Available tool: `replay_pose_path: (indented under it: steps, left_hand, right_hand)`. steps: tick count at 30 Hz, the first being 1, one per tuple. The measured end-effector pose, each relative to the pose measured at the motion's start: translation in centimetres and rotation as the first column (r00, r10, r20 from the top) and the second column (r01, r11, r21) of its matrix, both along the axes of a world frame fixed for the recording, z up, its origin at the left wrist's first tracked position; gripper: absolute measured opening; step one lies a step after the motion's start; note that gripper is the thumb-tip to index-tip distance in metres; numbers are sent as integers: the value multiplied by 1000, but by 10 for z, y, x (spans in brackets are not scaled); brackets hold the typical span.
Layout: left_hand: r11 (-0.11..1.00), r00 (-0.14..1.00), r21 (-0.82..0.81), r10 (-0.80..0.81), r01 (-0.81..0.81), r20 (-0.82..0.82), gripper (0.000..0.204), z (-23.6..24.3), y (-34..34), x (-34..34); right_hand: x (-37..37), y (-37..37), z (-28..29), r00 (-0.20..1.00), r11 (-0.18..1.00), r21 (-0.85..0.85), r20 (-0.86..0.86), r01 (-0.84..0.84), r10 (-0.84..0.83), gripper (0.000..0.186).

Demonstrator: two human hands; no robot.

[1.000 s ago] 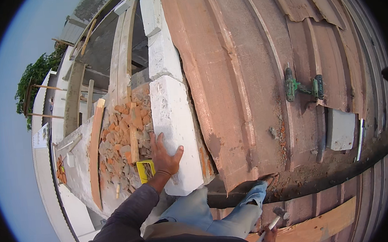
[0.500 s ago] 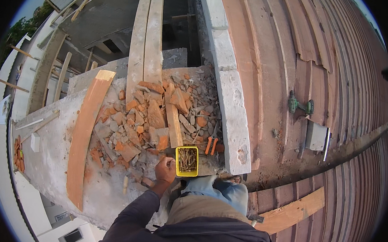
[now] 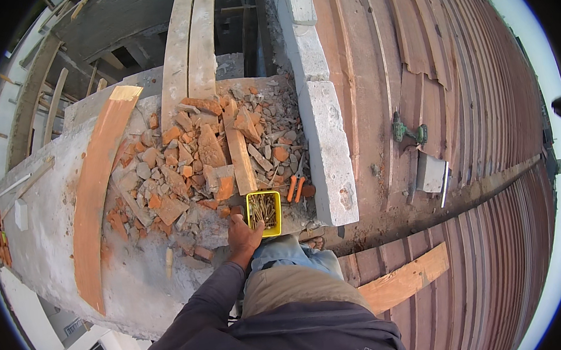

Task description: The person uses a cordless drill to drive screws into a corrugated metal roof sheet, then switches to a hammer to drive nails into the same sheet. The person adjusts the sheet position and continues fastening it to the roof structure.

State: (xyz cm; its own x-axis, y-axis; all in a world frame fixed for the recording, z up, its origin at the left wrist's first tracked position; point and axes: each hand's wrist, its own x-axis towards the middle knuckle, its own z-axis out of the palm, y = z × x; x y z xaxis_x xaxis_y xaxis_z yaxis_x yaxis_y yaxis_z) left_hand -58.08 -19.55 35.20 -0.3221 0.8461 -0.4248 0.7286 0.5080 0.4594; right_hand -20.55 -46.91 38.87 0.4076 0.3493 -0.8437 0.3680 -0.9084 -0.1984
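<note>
My left hand (image 3: 244,235) is at the near left side of a yellow open-topped box (image 3: 279,215). Its thumb reaches over the rim, and the forefinger stands apart from it outside the wall. Many long brass-coloured screws (image 3: 263,209) lie loose in the box. The box sits at the near edge of a rubble heap, in front of my legs. Pliers with orange handles (image 3: 296,188) rest just right of it. From the box's far side a short wooden batten (image 3: 238,153) runs away over the rubble. My right hand is out of sight.
Broken brick rubble (image 3: 175,163) covers the slab ahead. A long plank (image 3: 96,188) lies left; two boards (image 3: 188,45) span an opening beyond. A white block wall (image 3: 328,145) borders the corrugated roof (image 3: 376,51), where a green drill (image 3: 410,131) and another plank (image 3: 408,276) lie.
My left hand has moved from beside the box to over its rim, its thumb now spread away. The view has shifted, and a dark tool head by my right hip no longer shows.
</note>
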Motion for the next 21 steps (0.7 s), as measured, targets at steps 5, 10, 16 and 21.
replay_pose_path:
  steps: [5, 10, 16, 21]
  left_hand:
    - [985, 990, -117, -117, 126, 78, 34, -36, 15, -7]
    - [987, 987, 49, -153, 150, 58, 25, -57, -38, -43]
    - [953, 955, 218, 154, -212, 252, 25, -41, -126, -117]
    - [323, 179, -80, 695, -943, 697, 24, -35, -137, -205]
  right_hand:
    - [6, -4, 3, 994, 994, -33, 31, -102, 103, 26]
    - [17, -10, 4, 975, 971, -107, 38, -216, 221, 29]
    - [29, -16, 4, 941, 928, -185, 38, -323, 335, 32]
    - [35, -18, 13, 924, 908, -208, 40, -365, 381, 35]
